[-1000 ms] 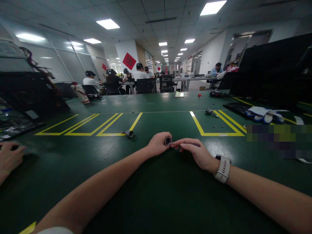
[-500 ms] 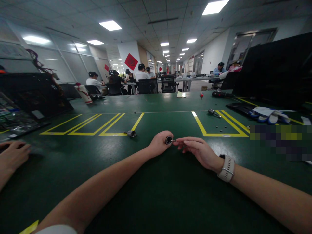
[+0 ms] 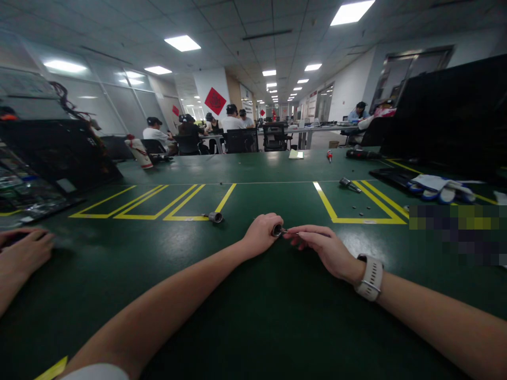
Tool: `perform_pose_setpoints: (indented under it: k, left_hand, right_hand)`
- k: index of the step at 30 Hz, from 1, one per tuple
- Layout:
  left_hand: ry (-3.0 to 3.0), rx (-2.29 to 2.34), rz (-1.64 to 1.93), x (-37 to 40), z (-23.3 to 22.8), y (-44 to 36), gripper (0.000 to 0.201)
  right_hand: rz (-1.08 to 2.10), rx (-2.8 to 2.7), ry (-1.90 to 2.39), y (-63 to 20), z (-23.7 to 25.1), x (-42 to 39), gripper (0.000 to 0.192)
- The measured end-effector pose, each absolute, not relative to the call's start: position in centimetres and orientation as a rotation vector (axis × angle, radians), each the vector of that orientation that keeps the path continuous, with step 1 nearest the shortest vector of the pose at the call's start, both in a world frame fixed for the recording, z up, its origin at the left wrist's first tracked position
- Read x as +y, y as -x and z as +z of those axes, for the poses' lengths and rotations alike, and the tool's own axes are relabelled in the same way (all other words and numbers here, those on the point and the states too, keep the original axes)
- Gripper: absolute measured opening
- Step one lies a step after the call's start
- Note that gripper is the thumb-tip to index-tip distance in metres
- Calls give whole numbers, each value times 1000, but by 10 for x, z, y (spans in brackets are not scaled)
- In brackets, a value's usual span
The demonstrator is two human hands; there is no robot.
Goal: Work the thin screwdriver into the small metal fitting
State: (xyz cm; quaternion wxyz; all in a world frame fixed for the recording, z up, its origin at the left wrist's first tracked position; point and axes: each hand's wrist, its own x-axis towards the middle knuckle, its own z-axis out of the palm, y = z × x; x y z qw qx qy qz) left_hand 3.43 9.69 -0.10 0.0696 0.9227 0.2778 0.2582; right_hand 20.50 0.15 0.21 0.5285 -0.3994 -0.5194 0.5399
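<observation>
My left hand (image 3: 261, 235) is closed around a hollow metal cylinder (image 3: 277, 230), its round open end facing right and toward me. Most of the cylinder is hidden in the palm. Between the thumb and fingers of my right hand (image 3: 319, 245) is a thin metal rod (image 3: 291, 233), whose tip reaches the mouth of the cylinder. Whether the tip touches the inside, I cannot tell. A similar metal cylinder with a thin shaft (image 3: 215, 217) lies on the green table (image 3: 253, 327), left of my hands.
Yellow tape (image 3: 184, 218) marks rectangles on the table. At right are a metal part with a shaft (image 3: 349, 184), several small pieces, gloves (image 3: 441, 187) and a red screwdriver (image 3: 329, 155). Another person's hand (image 3: 26, 253) rests at the left edge. A dark monitor (image 3: 455, 116) stands right.
The whole view has shifted slightly. The rod's tip is closer to the cylinder's mouth, and less of the rod shows. Both hands keep their grip.
</observation>
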Motion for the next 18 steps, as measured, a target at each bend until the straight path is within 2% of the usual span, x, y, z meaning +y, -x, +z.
perform_pose_setpoints:
  k: [8,18]
  left_hand:
    - [-2648,722,862,99,-3,-34,9]
    - [-2875,839,670,94,1,-34,7]
  right_hand:
    - [1434,-1096,892,-209,8,2,20]
    - [1387,-1126,951,-205,7,1,19]
